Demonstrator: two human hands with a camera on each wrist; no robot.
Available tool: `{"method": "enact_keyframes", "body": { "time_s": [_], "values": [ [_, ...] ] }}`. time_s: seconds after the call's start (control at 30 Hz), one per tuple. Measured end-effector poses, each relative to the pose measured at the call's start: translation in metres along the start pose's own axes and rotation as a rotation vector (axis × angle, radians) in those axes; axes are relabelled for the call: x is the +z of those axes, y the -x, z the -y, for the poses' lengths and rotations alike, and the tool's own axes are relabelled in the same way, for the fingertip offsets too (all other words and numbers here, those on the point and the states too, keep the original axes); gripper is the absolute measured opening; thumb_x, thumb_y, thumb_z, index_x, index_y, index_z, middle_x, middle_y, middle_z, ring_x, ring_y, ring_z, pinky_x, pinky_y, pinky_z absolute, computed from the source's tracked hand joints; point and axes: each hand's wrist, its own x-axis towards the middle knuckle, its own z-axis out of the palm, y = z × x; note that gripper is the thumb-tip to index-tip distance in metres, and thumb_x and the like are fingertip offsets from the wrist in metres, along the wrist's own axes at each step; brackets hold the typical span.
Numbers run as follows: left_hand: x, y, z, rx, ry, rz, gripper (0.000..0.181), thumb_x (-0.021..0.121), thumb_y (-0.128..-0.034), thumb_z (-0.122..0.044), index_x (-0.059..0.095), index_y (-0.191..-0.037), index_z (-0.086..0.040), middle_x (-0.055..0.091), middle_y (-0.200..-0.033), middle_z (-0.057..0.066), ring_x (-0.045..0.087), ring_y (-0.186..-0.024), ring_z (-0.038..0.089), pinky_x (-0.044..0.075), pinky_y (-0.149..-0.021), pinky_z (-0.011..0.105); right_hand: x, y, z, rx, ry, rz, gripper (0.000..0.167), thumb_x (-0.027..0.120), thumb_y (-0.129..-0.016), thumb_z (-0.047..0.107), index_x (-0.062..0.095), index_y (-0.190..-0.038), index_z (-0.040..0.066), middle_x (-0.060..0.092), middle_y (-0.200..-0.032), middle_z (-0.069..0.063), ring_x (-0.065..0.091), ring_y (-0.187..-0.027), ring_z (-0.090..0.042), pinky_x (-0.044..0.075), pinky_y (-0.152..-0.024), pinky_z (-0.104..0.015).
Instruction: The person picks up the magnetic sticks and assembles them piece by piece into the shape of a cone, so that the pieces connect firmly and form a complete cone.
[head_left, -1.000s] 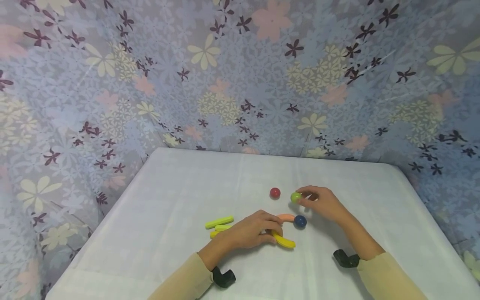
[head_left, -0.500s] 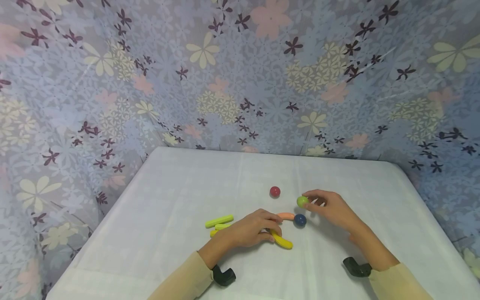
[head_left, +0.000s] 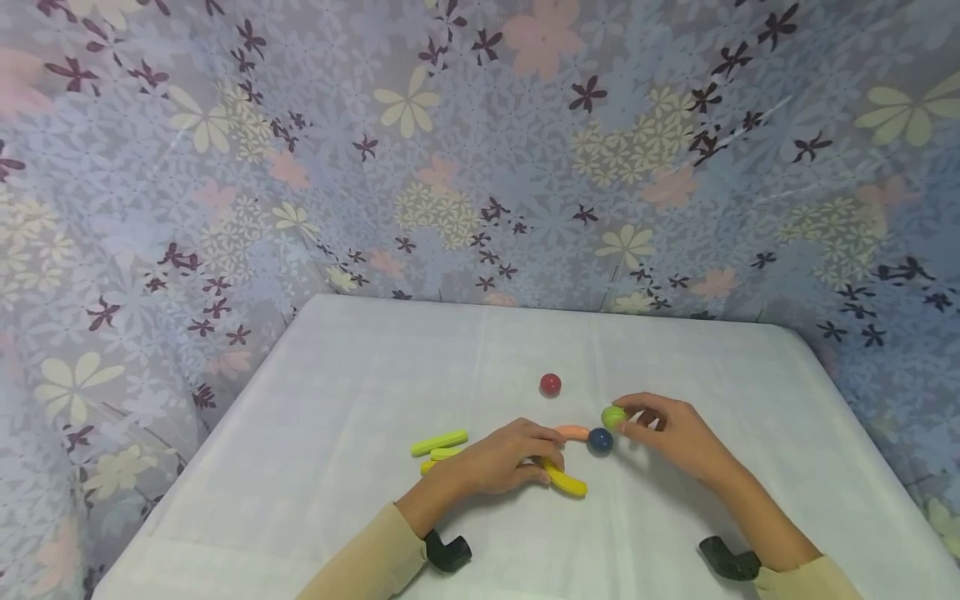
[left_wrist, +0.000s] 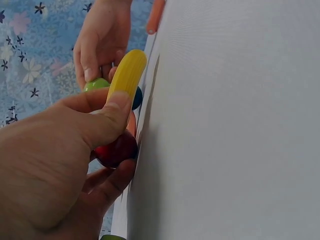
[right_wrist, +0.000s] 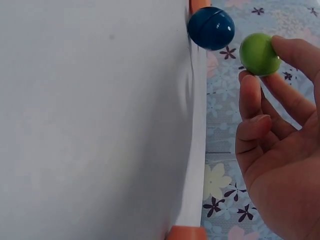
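My left hand (head_left: 513,457) pinches a yellow curved, ridged stick (left_wrist: 129,72) between thumb and fingers. With thumb and fingertips, my right hand (head_left: 671,433) holds a small green ball (right_wrist: 260,55) just above and right of a dark blue ball (head_left: 600,441). In the right wrist view a small gap shows between the two balls. An orange curved piece (head_left: 573,432) lies against the blue ball's left side, its left end hidden behind my left hand. Farther back sits a red ball (head_left: 551,384), seen partly behind the left fingers in the left wrist view (left_wrist: 117,150).
Several yellow-green and yellow sticks (head_left: 438,443) lie left of my left hand, some partly covered by the forearm. White cloth covers the table (head_left: 360,367); a floral curtain (head_left: 480,150) hangs behind. An orange end (right_wrist: 186,233) shows low in the right wrist view.
My right hand has moved right and nearer with the green ball, from beside the red ball to beside the blue one. The left hand stays put; its yellow stick shifted slightly.
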Motion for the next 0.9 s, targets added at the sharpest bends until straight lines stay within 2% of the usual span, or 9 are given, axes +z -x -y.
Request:
{"method": "enact_keyframes", "body": {
  "time_s": [0.17,0.4,0.67,0.8,0.9],
  "values": [
    [-0.001,-0.001,-0.001,-0.009,-0.002,-0.001,0.017,0.067,-0.0908,-0.025,0.063,-0.107,-0.027,0.052,-0.136,-0.008,0.037,-0.129,0.003,0.026,-0.108,0.024,0.001,0.004,-0.001,-0.036,0.002,0.006,0.042,0.07,-0.085,0.046,0.066,-0.117,0.019,0.065,-0.095,0.006,0.057,-0.079,-0.017,0.046,-0.061,-0.032],
    [0.0,0.0,-0.002,-0.032,0.022,0.005,0.017,0.067,-0.0912,-0.024,0.062,-0.107,-0.026,0.051,-0.137,-0.008,0.038,-0.128,0.004,0.027,-0.107,0.025,0.001,0.011,-0.002,-0.081,-0.008,0.066,0.035,0.07,-0.086,0.043,0.066,-0.114,0.022,0.064,-0.095,0.008,0.057,-0.075,-0.016,0.046,-0.058,-0.03],
    [0.002,-0.001,-0.002,-0.023,0.047,-0.009,0.016,0.066,-0.0916,-0.024,0.06,-0.106,-0.026,0.055,-0.132,-0.008,0.04,-0.125,0.002,0.027,-0.107,0.025,0.001,0.017,-0.001,-0.056,-0.003,0.132,0.034,0.072,-0.084,0.046,0.068,-0.11,0.024,0.063,-0.09,0.006,0.054,-0.07,-0.016,0.044,-0.053,-0.028],
    [0.001,-0.002,-0.003,-0.018,0.041,-0.02,0.017,0.067,-0.091,-0.023,0.058,-0.105,-0.026,0.057,-0.127,-0.01,0.04,-0.125,0.0,0.027,-0.107,0.024,0.0,0.019,0.0,-0.056,-0.011,0.193,0.034,0.073,-0.083,0.042,0.068,-0.11,0.021,0.063,-0.086,0.005,0.052,-0.065,-0.015,0.043,-0.05,-0.027],
    [0.002,-0.003,-0.003,0.0,0.025,-0.044,0.017,0.067,-0.0904,-0.023,0.058,-0.104,-0.026,0.058,-0.124,-0.011,0.04,-0.125,0.0,0.026,-0.107,0.024,0.0,0.019,-0.001,-0.074,-0.019,0.271,0.032,0.074,-0.083,0.039,0.068,-0.109,0.02,0.063,-0.084,0.005,0.051,-0.061,-0.013,0.043,-0.049,-0.027]
  ]
}}
